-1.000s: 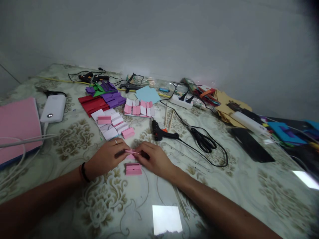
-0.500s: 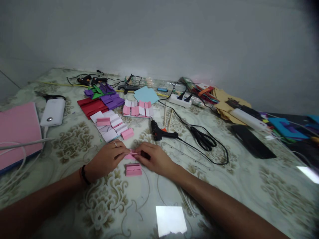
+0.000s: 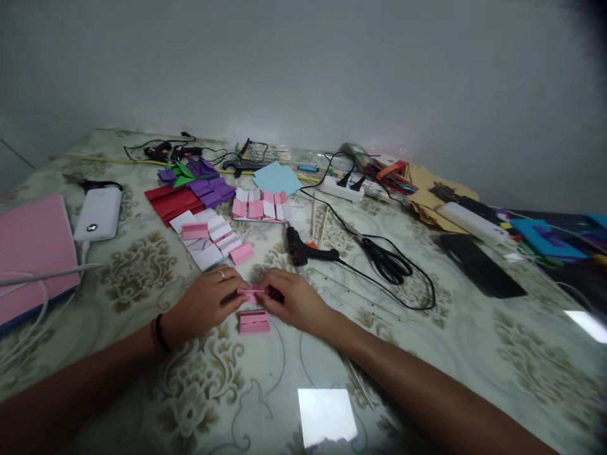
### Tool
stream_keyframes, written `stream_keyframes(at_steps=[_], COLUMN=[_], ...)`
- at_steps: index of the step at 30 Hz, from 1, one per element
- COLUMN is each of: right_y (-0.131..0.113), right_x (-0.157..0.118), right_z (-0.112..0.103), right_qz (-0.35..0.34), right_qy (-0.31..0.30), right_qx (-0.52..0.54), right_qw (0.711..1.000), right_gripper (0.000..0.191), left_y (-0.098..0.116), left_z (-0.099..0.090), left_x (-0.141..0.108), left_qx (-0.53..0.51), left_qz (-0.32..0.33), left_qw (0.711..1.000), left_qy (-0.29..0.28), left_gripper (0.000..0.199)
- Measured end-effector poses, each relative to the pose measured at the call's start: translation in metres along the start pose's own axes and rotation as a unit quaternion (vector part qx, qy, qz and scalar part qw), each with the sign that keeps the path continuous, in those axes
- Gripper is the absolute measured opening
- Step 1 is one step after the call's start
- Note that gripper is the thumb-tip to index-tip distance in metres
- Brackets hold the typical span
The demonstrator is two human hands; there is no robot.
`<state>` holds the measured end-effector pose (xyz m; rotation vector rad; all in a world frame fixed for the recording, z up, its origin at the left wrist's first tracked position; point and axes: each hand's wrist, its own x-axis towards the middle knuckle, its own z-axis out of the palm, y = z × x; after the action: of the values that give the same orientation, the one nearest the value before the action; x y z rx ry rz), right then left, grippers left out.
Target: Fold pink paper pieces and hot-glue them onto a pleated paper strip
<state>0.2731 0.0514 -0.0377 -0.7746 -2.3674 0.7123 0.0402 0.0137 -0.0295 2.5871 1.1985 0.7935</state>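
Note:
Between both hands is a small strip of folded pink paper (image 3: pixel 250 294). My left hand (image 3: pixel 208 302) pinches its left end, thumb below and fingers above. At the other end, the fingertips of my right hand (image 3: pixel 293 300) are closed on the same paper. Just below them a second folded pink piece (image 3: pixel 255 322) lies on the table, apart from the hands. Beyond my left hand are white and pink folded papers (image 3: pixel 208 239), with one pink piece (image 3: pixel 241 253) at their near right edge. My fingers partly cover the held paper.
A black glue gun (image 3: pixel 303 249) with its coiled cord (image 3: pixel 386 262) lies past my right hand. Farther back are red folded paper (image 3: pixel 173 202), light blue sheets (image 3: pixel 276 177) and a power strip (image 3: pixel 342 189). A power bank (image 3: pixel 98 213) is at left, a black phone (image 3: pixel 481 265) at right.
The pink paper between my fingers has tilted, and more of its front face shows now. Both hands stay in nearly the same place. The view has shifted slightly.

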Motion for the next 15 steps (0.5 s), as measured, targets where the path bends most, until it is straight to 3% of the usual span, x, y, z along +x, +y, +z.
stream_keyframes(at_steps=[7,15], right_y=[-0.0005,-0.0005], right_x=[0.001,0.0007], right_z=[0.0028,0.0033], right_qz=[-0.025,0.005], right_qy=[-0.012,-0.026], right_qx=[-0.033,-0.022], right_qw=[0.999,0.999], right_gripper=[0.014,0.02], left_y=[0.0018,-0.0007], left_z=[-0.0002,0.0013], left_x=[0.001,-0.0004], left_qx=[0.004,-0.005], left_qz=[0.005,-0.005], left_qw=[1.0,1.0], left_qy=[0.002,0.001], left_gripper=[0.013,0.017])
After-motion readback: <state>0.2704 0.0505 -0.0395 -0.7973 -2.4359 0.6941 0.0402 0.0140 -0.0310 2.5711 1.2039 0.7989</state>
